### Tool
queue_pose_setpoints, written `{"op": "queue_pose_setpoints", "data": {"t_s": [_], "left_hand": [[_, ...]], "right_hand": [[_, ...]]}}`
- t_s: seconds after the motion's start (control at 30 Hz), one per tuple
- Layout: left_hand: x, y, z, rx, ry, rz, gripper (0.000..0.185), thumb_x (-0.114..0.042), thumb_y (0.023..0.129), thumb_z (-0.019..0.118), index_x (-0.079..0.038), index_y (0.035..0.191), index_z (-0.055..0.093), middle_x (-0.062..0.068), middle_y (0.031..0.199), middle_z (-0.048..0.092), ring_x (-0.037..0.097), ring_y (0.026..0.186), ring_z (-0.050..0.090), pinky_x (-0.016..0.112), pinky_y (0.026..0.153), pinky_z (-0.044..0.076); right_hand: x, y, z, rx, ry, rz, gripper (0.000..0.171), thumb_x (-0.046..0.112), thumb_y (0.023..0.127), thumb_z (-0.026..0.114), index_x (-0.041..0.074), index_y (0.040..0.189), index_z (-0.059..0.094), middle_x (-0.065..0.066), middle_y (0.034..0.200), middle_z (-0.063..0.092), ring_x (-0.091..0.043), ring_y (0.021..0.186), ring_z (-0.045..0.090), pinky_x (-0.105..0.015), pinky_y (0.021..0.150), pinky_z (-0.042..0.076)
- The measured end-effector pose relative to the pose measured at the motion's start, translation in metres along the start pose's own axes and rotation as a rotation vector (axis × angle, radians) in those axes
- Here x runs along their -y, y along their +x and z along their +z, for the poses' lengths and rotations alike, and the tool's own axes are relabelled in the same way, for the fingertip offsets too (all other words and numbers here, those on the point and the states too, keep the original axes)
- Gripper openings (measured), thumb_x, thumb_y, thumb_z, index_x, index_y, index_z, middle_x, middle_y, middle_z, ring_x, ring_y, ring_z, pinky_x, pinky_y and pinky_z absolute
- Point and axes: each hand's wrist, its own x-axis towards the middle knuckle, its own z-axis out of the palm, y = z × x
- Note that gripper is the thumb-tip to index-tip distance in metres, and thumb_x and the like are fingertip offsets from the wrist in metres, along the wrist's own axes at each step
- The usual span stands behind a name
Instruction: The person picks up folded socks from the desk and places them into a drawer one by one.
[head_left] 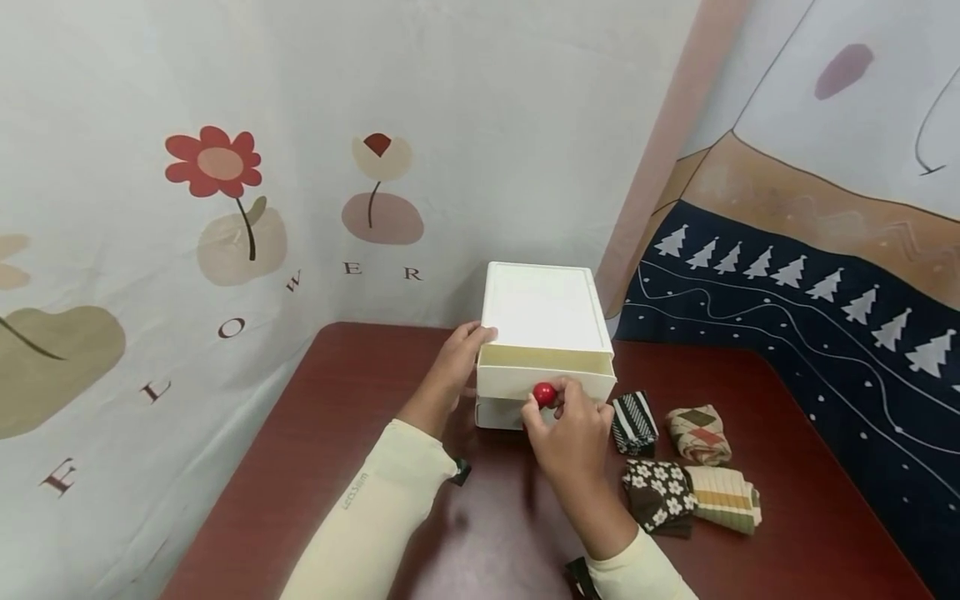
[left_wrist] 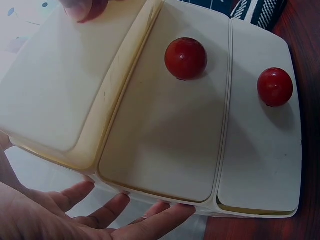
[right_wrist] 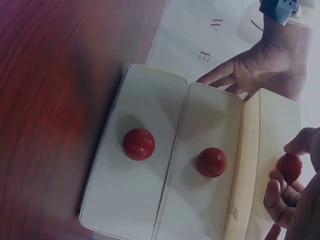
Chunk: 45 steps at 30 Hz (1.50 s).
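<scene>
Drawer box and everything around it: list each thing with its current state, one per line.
Top drawer: pulled partly out.
Middle drawer: closed.
Bottom drawer: closed.
Top red knob: pinched by the right hand.
Left hand: flat against the drawer box side, steadying it.
Four sock bundles: rolled, lying on the table, untouched.

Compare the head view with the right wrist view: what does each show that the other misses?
Head only: four folded socks on the red-brown table, and the drawer unit's top. Right wrist only: two lower drawer fronts with red knobs, neither held. Both: the white drawer unit, the left hand steadying its side, and the right hand pinching the top drawer's red knob, that drawer slightly pulled out.
</scene>
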Motion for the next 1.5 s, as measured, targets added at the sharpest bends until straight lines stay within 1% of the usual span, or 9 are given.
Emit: {"op": "queue_pose_setpoints", "data": {"t_s": [0.13,0.43,0.67,0.83,0.97,1.1,1.27,1.4,1.5], "left_hand": [[-0.002,0.000,-0.002,0.000,-0.002,0.008,0.081,-0.056,0.101,0.060,-0.021,0.170,0.036,0.017,0.168,0.045,0.047,0.153,0.047,0.073,0.106,0.052],[0.001,-0.001,0.001,0.022,-0.008,-0.005,0.081,-0.057,0.101,0.059,-0.023,0.170,0.034,0.015,0.162,0.051,0.045,0.147,0.053,0.071,0.108,0.051],[-0.001,0.003,0.002,0.027,0.004,0.053,0.080,-0.052,0.103,0.057,-0.014,0.170,0.034,0.020,0.162,0.050,0.049,0.144,0.054,0.067,0.114,0.047],[-0.002,0.001,0.003,0.048,0.007,0.023,0.083,-0.057,0.102,0.058,-0.020,0.171,0.031,0.019,0.162,0.049,0.048,0.145,0.052,0.071,0.110,0.049],[0.000,0.000,0.000,0.046,0.005,0.000,0.084,-0.059,0.102,0.058,-0.022,0.172,0.030,0.017,0.161,0.051,0.046,0.146,0.051,0.071,0.109,0.050],[0.001,0.000,-0.004,0.033,0.012,-0.005,0.085,-0.061,0.102,0.057,-0.023,0.172,0.029,0.016,0.162,0.050,0.045,0.148,0.049,0.072,0.112,0.046],[0.002,0.001,-0.005,0.040,0.027,0.005,0.086,-0.061,0.102,0.057,-0.022,0.173,0.028,0.017,0.165,0.047,0.046,0.149,0.048,0.073,0.115,0.044],[0.003,0.001,-0.004,0.037,0.033,0.015,0.085,-0.061,0.101,0.058,-0.023,0.172,0.030,0.017,0.163,0.049,0.045,0.146,0.049,0.073,0.113,0.045],[0.003,0.000,-0.003,0.039,0.032,0.014,0.084,-0.062,0.102,0.058,-0.024,0.172,0.032,0.017,0.162,0.050,0.044,0.146,0.050,0.072,0.111,0.047]], "right_hand": [[0.001,-0.003,-0.002,-0.018,-0.004,-0.029,0.025,0.015,0.080,0.084,0.001,0.094,0.068,-0.011,0.066,0.064,-0.022,0.060,0.057,-0.046,0.074,0.035],[-0.001,-0.014,-0.011,-0.045,-0.032,-0.076,0.027,0.015,0.077,0.084,0.003,0.093,0.068,-0.008,0.062,0.063,-0.019,0.056,0.057,-0.045,0.071,0.037],[0.000,-0.018,-0.018,-0.084,-0.035,-0.121,0.027,0.016,0.075,0.084,0.002,0.091,0.068,-0.009,0.063,0.068,-0.020,0.054,0.062,-0.045,0.069,0.037],[-0.001,-0.021,-0.024,-0.097,-0.030,-0.147,0.026,0.017,0.074,0.083,0.003,0.090,0.067,-0.007,0.063,0.069,-0.017,0.054,0.063,-0.043,0.067,0.036],[0.000,-0.025,-0.027,-0.091,-0.018,-0.168,0.025,0.016,0.073,0.082,0.003,0.090,0.068,-0.006,0.065,0.070,-0.017,0.054,0.063,-0.042,0.065,0.040],[0.003,-0.028,-0.028,-0.073,-0.002,-0.165,0.025,0.015,0.074,0.083,0.004,0.092,0.069,-0.006,0.069,0.072,-0.019,0.058,0.063,-0.041,0.062,0.046],[0.003,-0.030,-0.031,-0.043,-0.003,-0.158,0.027,0.014,0.076,0.086,0.005,0.097,0.070,-0.006,0.071,0.071,-0.018,0.060,0.061,-0.038,0.058,0.047],[0.001,-0.030,-0.035,-0.022,-0.016,-0.171,0.029,0.017,0.078,0.088,0.006,0.099,0.071,-0.005,0.076,0.072,-0.018,0.061,0.063,-0.036,0.056,0.049],[-0.001,-0.031,-0.039,-0.018,-0.026,-0.185,0.035,0.024,0.077,0.091,0.006,0.101,0.072,-0.004,0.077,0.071,-0.019,0.061,0.065,-0.036,0.055,0.050]]}}
